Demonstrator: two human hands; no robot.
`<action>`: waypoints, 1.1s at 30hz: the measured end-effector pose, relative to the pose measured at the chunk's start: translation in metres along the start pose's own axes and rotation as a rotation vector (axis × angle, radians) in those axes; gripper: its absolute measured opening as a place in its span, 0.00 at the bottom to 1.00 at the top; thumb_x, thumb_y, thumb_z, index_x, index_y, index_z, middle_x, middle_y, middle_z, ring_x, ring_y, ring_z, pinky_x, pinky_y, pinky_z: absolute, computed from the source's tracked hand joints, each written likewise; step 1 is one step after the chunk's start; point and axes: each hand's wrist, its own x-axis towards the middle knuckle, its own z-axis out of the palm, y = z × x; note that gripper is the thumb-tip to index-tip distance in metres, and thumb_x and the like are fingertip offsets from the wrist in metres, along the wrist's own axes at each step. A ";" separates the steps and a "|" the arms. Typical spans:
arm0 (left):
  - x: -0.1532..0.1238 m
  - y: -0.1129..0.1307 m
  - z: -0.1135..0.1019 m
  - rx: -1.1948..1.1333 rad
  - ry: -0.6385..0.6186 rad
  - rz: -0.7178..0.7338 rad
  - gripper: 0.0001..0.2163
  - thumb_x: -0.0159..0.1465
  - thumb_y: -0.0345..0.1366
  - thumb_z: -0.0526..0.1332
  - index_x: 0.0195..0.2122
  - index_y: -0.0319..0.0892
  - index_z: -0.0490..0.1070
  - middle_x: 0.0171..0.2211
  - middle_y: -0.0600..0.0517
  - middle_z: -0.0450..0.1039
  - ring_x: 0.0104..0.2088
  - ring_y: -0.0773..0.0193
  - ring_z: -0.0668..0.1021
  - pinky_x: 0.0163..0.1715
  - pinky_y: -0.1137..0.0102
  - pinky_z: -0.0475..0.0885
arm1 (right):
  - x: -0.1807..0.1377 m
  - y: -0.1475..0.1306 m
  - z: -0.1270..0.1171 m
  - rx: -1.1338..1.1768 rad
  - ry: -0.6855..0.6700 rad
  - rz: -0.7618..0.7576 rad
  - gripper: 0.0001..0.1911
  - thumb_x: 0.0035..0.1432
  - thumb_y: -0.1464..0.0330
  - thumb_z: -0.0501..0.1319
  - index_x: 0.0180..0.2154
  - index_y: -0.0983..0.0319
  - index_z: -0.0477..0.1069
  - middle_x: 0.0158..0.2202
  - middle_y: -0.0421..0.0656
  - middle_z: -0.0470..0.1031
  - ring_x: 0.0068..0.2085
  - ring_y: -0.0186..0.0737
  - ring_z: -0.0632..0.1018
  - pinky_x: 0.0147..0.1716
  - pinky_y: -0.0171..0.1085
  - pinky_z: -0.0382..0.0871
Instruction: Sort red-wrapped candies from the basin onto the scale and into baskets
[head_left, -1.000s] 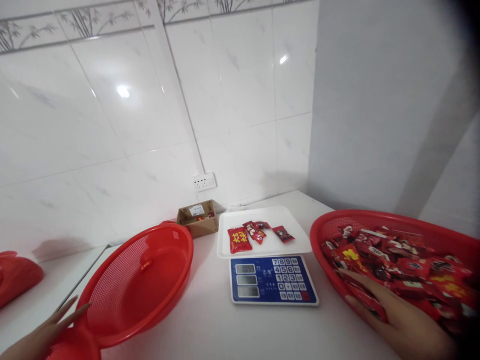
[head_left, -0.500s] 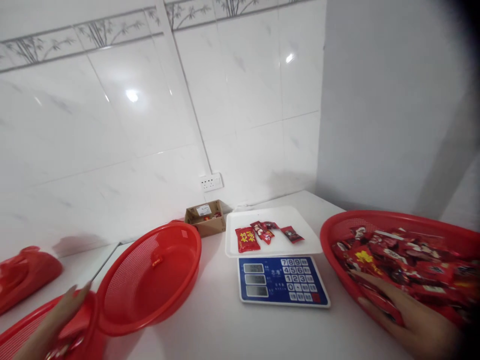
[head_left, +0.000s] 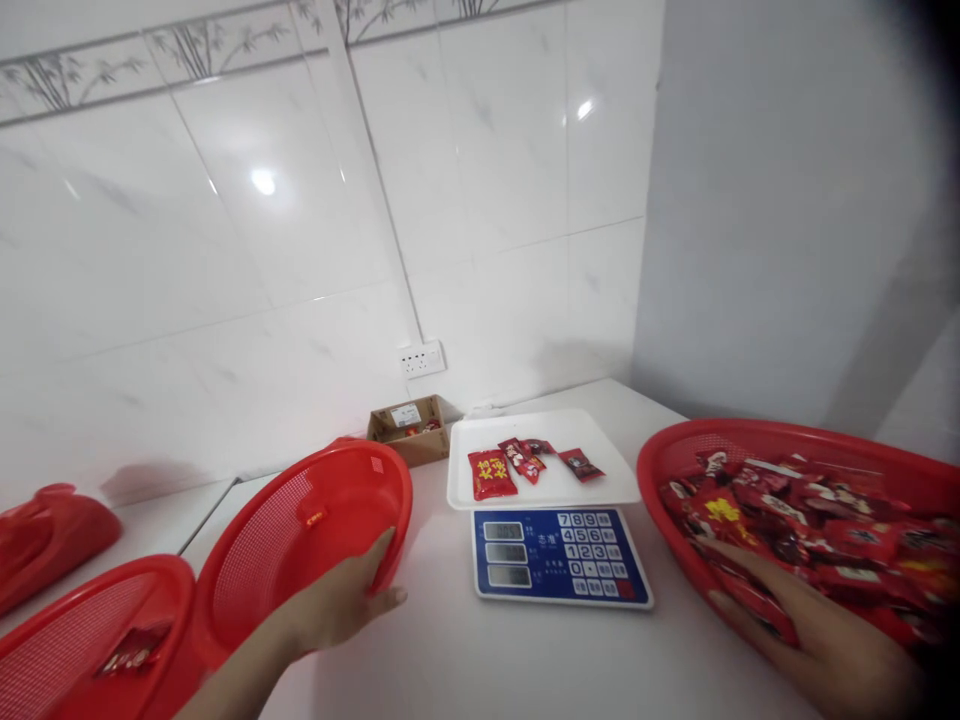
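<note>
My left hand (head_left: 341,595) reaches over the front right rim of the middle red basket (head_left: 259,560), thumb and fingers apart, with nothing between them. One small red-and-orange piece (head_left: 316,517) lies inside that basket. At the right, my right hand (head_left: 817,635) rests at the near edge of a red basket (head_left: 656,490) heaped with red snack packets (head_left: 840,530). A red snack packet (head_left: 757,598) shows between its thumb and fingers. Several red packets (head_left: 493,474) lie on the white tray (head_left: 465,435) of a blue digital scale (head_left: 559,560).
A third red basket (head_left: 176,570) at lower left holds a dark red packet (head_left: 133,650). Red plastic bags (head_left: 56,540) lie behind it. A small cardboard box (head_left: 409,440) stands by the wall beneath a socket (head_left: 422,359).
My left hand has moved right, from above the left basket to the middle basket's right rim. The packet in the left basket now shows fully. My right hand has stayed in place.
</note>
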 end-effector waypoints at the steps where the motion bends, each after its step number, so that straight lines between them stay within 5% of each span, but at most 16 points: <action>1: -0.002 0.006 -0.001 0.007 -0.028 0.014 0.30 0.53 0.56 0.54 0.55 0.51 0.59 0.44 0.48 0.74 0.42 0.52 0.75 0.39 0.62 0.69 | -0.001 -0.002 -0.002 0.002 -0.040 -0.011 0.27 0.50 0.51 0.53 0.49 0.56 0.68 0.50 0.42 0.71 0.50 0.47 0.72 0.45 0.38 0.71; 4: 0.002 0.022 -0.007 0.029 -0.045 0.100 0.18 0.55 0.53 0.52 0.40 0.49 0.71 0.33 0.51 0.76 0.32 0.57 0.76 0.32 0.66 0.69 | -0.001 -0.006 -0.006 0.007 -0.093 -0.035 0.27 0.51 0.52 0.53 0.51 0.57 0.66 0.52 0.43 0.70 0.51 0.49 0.71 0.47 0.43 0.70; 6: 0.016 0.037 -0.008 0.042 0.069 0.191 0.17 0.57 0.51 0.51 0.37 0.48 0.70 0.35 0.52 0.75 0.35 0.58 0.75 0.35 0.66 0.69 | 0.000 -0.007 -0.007 0.011 -0.091 -0.047 0.27 0.51 0.53 0.54 0.51 0.57 0.66 0.51 0.43 0.70 0.51 0.49 0.71 0.46 0.43 0.71; 8: 0.038 0.057 -0.003 0.029 0.185 0.315 0.18 0.58 0.50 0.51 0.44 0.47 0.66 0.44 0.50 0.72 0.43 0.57 0.73 0.43 0.64 0.67 | 0.000 -0.009 -0.009 0.012 -0.094 -0.050 0.27 0.51 0.53 0.55 0.51 0.57 0.66 0.51 0.43 0.70 0.50 0.50 0.72 0.46 0.44 0.71; 12: 0.099 0.104 0.024 0.041 0.191 0.474 0.28 0.58 0.52 0.51 0.56 0.43 0.56 0.58 0.43 0.58 0.58 0.55 0.61 0.55 0.62 0.58 | 0.001 -0.014 -0.012 0.021 -0.098 -0.041 0.28 0.50 0.52 0.54 0.50 0.59 0.67 0.51 0.45 0.70 0.51 0.50 0.71 0.47 0.44 0.70; 16: 0.152 0.143 0.056 0.183 0.185 0.300 0.39 0.52 0.61 0.49 0.61 0.49 0.43 0.65 0.44 0.34 0.63 0.42 0.40 0.54 0.39 0.45 | 0.001 -0.019 -0.015 0.048 -0.122 -0.023 0.29 0.51 0.52 0.53 0.51 0.60 0.66 0.52 0.46 0.70 0.52 0.49 0.71 0.48 0.44 0.68; 19: 0.175 0.162 0.076 0.265 0.203 0.267 0.38 0.52 0.63 0.45 0.61 0.50 0.43 0.65 0.43 0.38 0.62 0.39 0.43 0.51 0.35 0.44 | -0.001 -0.022 -0.017 0.065 -0.128 -0.020 0.29 0.51 0.52 0.53 0.51 0.60 0.66 0.52 0.46 0.70 0.52 0.48 0.71 0.49 0.44 0.68; 23: 0.187 0.170 0.086 0.344 0.350 0.321 0.32 0.55 0.59 0.44 0.58 0.48 0.52 0.59 0.40 0.56 0.56 0.41 0.60 0.48 0.42 0.55 | -0.002 -0.026 -0.021 0.083 -0.136 -0.026 0.27 0.51 0.53 0.53 0.50 0.59 0.66 0.52 0.46 0.69 0.51 0.47 0.71 0.49 0.44 0.67; 26: 0.190 0.168 0.083 0.345 0.394 0.351 0.26 0.57 0.54 0.46 0.52 0.46 0.60 0.50 0.42 0.65 0.51 0.46 0.65 0.46 0.51 0.61 | -0.003 -0.028 -0.022 0.099 -0.122 -0.040 0.26 0.51 0.54 0.53 0.50 0.57 0.67 0.51 0.46 0.70 0.50 0.47 0.72 0.48 0.43 0.68; 33: 0.192 0.159 0.065 0.273 0.475 0.383 0.15 0.59 0.46 0.53 0.42 0.46 0.68 0.41 0.46 0.69 0.44 0.55 0.71 0.41 0.64 0.66 | -0.003 -0.024 -0.019 0.090 -0.132 -0.020 0.27 0.51 0.53 0.53 0.51 0.58 0.66 0.52 0.46 0.70 0.51 0.47 0.72 0.49 0.44 0.67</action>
